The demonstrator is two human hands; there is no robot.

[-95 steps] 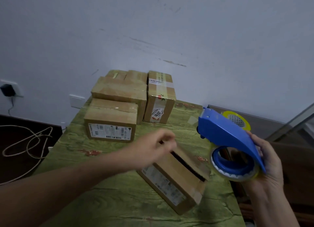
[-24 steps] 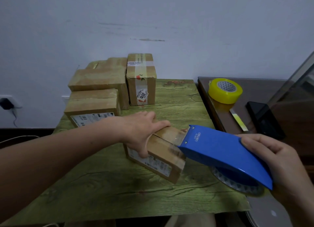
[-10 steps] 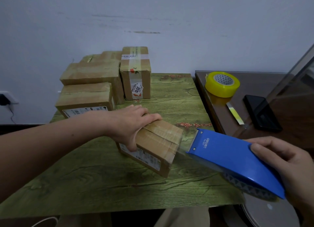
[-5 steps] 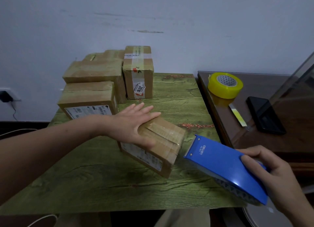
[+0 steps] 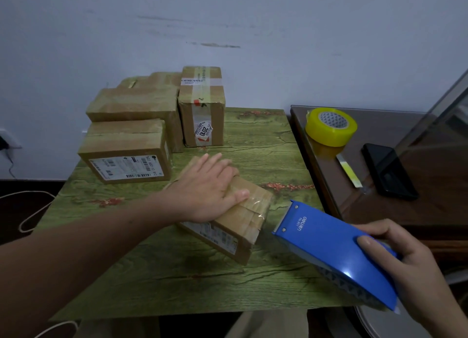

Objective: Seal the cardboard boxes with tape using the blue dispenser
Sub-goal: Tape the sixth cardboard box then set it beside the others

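Observation:
A small cardboard box lies at an angle in the middle of the green table, with clear tape across its top. My left hand lies flat on that top, fingers straight, pressing down. My right hand grips the blue tape dispenser just right of the box. The dispenser's cutting edge points at the box's right end and stands a short gap away from it. The roll inside the dispenser is mostly hidden.
Several other cardboard boxes stand stacked at the table's back left, one taller taped box beside them. On the brown side table to the right lie a yellow tape roll, a black phone and a small knife.
The dispenser has come off the box's right end and the tape is cut. My left hand went from gripping the box to lying flat and has slid along its taped top.

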